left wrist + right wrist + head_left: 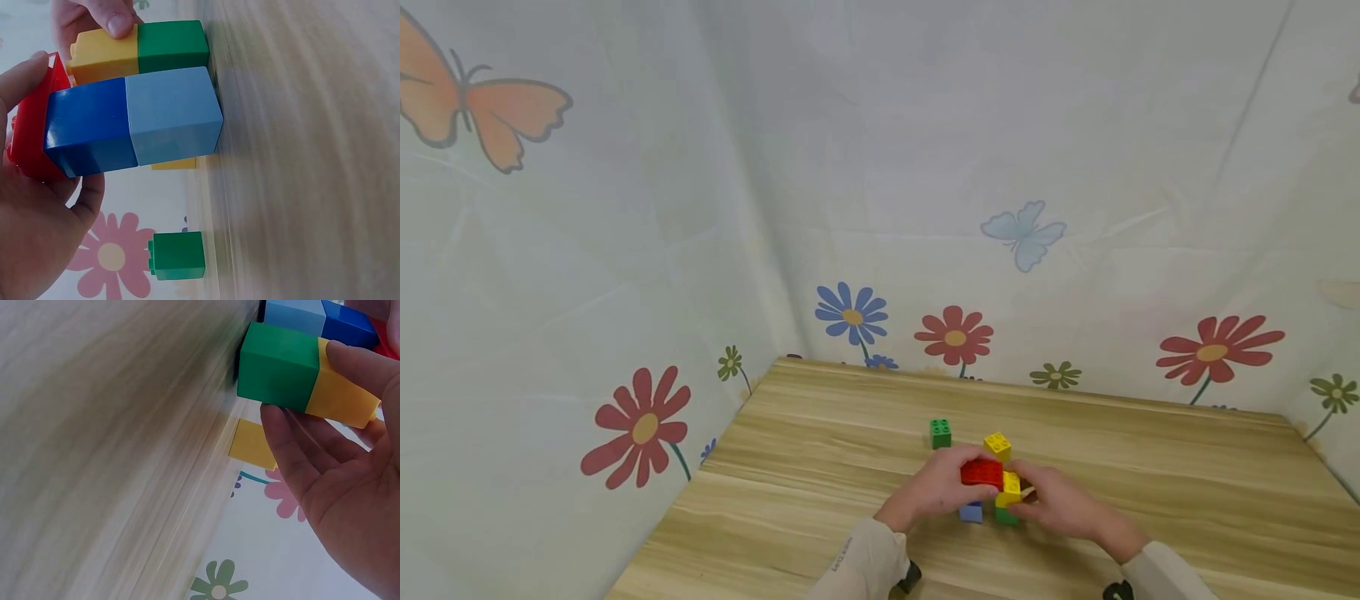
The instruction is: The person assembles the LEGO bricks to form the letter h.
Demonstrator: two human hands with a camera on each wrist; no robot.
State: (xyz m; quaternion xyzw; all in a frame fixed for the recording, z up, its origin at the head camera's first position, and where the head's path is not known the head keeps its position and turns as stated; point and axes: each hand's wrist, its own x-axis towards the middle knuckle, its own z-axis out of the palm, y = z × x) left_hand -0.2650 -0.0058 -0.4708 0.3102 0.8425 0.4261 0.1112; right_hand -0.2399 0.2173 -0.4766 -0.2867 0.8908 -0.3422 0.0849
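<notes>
Left hand point(942, 483): fingers curled round red brick point(982, 473). Right hand point(1062, 502): pinching yellow brick point(1011, 488) atop green brick point(1007, 517). Tabletop point(805, 450): extends toward nine, three o'clock; far edge point(1120, 397), twelve.

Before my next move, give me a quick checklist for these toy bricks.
1. Left hand holding the red brick: ok.
2. Red brick pressed fully onto the dark blue brick: cannot tell.
3. Dark blue brick stacked on the light blue brick: ok.
4. Right hand gripping the upper yellow brick: ok.
5. Upper yellow brick on the lower green brick: ok.
6. Loose green brick joined to a stack: not ok, it stands apart.
</notes>
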